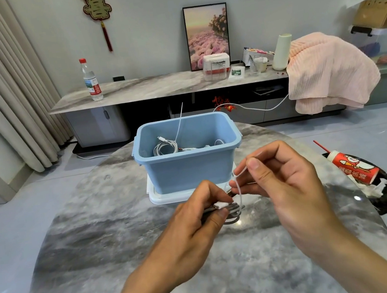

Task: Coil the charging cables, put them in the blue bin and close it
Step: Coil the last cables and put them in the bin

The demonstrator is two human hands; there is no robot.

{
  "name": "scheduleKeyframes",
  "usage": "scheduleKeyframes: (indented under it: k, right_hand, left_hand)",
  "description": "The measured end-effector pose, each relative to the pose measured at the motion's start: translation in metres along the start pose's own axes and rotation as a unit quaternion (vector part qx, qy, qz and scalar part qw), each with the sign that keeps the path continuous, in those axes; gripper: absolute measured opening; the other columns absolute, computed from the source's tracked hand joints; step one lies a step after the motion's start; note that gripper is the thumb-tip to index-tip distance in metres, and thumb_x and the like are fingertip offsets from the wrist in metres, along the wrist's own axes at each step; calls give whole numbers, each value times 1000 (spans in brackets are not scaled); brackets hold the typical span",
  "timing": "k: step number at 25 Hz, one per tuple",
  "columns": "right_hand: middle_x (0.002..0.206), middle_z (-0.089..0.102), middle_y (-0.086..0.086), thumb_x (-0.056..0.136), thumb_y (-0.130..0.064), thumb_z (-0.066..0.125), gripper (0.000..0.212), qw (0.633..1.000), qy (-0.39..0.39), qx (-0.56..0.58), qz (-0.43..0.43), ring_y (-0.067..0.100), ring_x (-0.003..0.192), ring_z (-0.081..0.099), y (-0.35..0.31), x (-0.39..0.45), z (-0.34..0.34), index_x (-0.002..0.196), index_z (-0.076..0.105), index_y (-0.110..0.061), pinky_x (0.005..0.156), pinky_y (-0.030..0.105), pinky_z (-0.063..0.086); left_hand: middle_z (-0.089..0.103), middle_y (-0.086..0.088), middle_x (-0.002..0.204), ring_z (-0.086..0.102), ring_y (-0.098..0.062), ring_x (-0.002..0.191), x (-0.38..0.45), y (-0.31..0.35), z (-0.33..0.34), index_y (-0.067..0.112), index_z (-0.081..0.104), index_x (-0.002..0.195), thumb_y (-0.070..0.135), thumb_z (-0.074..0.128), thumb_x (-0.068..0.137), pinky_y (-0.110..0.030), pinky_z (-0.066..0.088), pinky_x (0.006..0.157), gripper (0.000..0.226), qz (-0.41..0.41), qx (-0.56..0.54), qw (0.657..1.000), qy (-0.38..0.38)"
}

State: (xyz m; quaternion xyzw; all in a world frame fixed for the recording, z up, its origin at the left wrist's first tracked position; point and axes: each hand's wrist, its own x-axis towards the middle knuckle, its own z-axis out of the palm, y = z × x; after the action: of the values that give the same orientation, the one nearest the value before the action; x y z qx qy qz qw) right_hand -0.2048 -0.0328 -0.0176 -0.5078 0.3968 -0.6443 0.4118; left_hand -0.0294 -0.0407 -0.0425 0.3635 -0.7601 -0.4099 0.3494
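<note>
Just beyond both hands stands the open blue plastic bin (pixel 185 169), coiled white cables (pixel 165 147) inside. The left hand (pixel 197 222) grips a coiled grey cable (pixel 233 211); the right hand (pixel 288 183) pinches its thin white strand (pixel 238 184).

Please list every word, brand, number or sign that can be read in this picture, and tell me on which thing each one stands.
"Panasonic": on the white box on the long counter; its first letters are blurred.
"喜": the red and gold wall hanging has this shape.
Red paper cup lying on the round table: white Chinese characters, upside down, not readable.
Water bottle label: too small to read.
Small packet beside the white box: too small.
</note>
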Motion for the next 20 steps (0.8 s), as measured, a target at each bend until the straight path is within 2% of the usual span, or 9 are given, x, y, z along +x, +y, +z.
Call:
scheduleKeyframes:
  k: [3,5,8,12,14,17,20]
  right_hand:
    - [83,70,13,92,-12,57,3,997,-37,-44,-44,28,74,70,1,-3,3,89,58,-12,71,37,59]
    - [83,70,12,93,-12,57,6,995,-48,-58,-60,27,74,70,0,-4,3,88,59,-15,72,38,59]
    - [83,70,13,92,-11,57,5,995,-48,-54,-67,29,72,70,-2,-3,1,88,57,-14,72,36,59]
    - [84,70,13,92,-12,57,3,992,-47,-79,-83,25,72,68,-5,-2,-1,89,58,-12,70,33,57]
    - [83,71,9,92,-12,58,3,988,-49,-105,-99,20,76,68,-7,-2,-3,89,59,-12,72,30,56]
    - [83,72,5,94,-10,59,7,980,-62,-138,-130,19,81,69,-11,-3,-4,90,60,-15,75,32,56]
    - [83,71,1,95,-10,59,5,971,-65,-167,-158,18,80,69,-12,-4,-4,91,60,-13,72,33,56]
  left_hand:
    - [67,7,84,50,-5,69,0,5,1,19,40,99,14,51,101,-19,36,63,12,-12,-11,1000,3]
    - [69,10,84,55,0,68,0,8,1,18,38,104,10,50,101,-12,38,63,14,-36,-64,997,10]
    - [70,3,90,60,-3,74,0,11,2,25,39,115,11,49,102,-11,39,66,21,-44,-83,996,3]
    - [71,5,91,60,2,69,1,13,1,16,44,108,6,48,101,-7,39,62,13,-58,-106,993,8]
    - [71,4,94,60,3,70,2,14,1,13,46,107,5,48,100,-7,40,63,11,-61,-118,991,5]
    - [64,14,76,57,3,63,3,14,1,17,46,109,6,47,101,-8,38,61,14,-65,-133,989,-3]
    - [61,12,74,53,-1,63,4,12,2,25,45,108,9,47,102,-15,36,58,17,-74,-140,987,-8]
